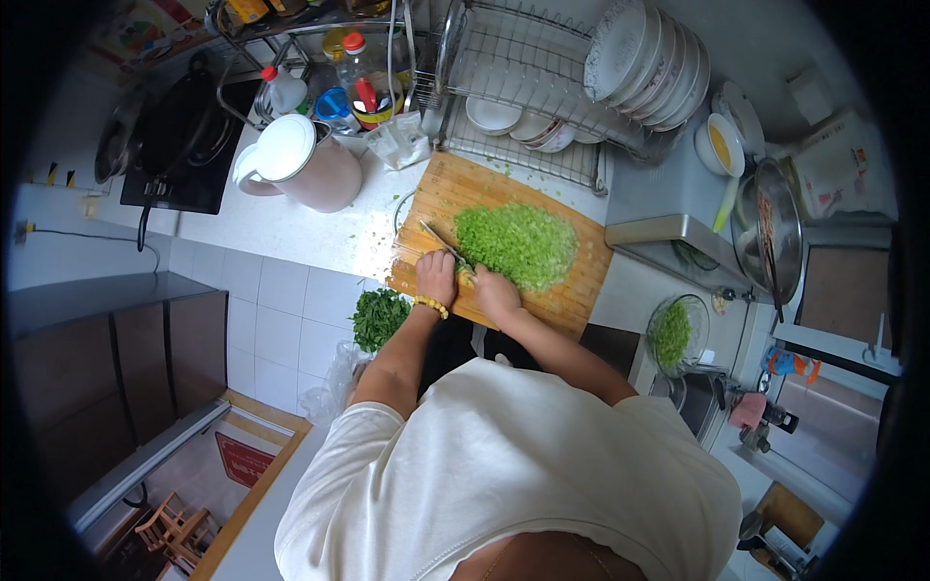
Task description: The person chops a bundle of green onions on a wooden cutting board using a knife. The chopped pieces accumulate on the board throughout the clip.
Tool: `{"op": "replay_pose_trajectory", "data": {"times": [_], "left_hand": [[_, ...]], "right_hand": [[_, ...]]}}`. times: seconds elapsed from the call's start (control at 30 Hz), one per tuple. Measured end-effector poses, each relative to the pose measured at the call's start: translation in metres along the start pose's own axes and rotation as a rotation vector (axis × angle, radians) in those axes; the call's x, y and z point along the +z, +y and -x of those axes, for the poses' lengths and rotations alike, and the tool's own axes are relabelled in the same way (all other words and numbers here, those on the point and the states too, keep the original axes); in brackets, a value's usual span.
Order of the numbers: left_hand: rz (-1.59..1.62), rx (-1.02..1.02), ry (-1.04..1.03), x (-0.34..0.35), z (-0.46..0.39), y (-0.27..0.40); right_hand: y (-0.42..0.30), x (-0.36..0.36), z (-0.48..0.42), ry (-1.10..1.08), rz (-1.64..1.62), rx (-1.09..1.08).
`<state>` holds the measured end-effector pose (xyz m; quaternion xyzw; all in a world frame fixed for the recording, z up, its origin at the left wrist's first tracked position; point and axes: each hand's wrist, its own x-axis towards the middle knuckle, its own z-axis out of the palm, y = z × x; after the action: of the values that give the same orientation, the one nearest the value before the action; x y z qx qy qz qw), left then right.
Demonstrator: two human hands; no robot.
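Note:
A wooden cutting board (574, 225) lies on the counter with a wide heap of finely chopped green vegetable (519, 243) on it. My right hand (495, 292) is closed around the handle of a kitchen knife (438, 238), whose blade points up and left beside the heap. Just left of it, my left hand (436, 276), with a yellow bead bracelet at the wrist, presses on a small yellowish-green piece (463, 273) next to the blade; what that piece is cannot be told. Below and left of the board is a bunch of dark green leaves (379, 318), near a clear plastic bag (336, 381).
A white and pink pitcher (327, 174) stands left of the board. Behind the board is a wire dish rack (523, 51) with bowls and plates. To the right are a glass bowl of chopped greens (672, 338) and a metal basin (788, 240) with chopsticks across it.

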<state>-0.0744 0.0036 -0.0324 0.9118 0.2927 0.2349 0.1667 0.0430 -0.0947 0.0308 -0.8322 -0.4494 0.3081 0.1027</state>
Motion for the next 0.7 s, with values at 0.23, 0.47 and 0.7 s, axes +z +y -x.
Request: {"op": "replay_pose_trajectory", "data": {"times": [0.23,0.47,0.7], "left_hand": [[-0.008,-0.009,0.018,0.001,0.001,-0.001],[0.021,-0.007,0.028,0.001,0.001,-0.001],[-0.006,-0.042,0.012,0.002,-0.001,0.003]], "right_hand": [[-0.01,-0.026,0.005,-0.022,-0.055,-0.027],[-0.001,0.004,-0.002,0.014,-0.047,-0.003],[0.002,-0.005,0.0,0.065,-0.08,-0.022]]}}
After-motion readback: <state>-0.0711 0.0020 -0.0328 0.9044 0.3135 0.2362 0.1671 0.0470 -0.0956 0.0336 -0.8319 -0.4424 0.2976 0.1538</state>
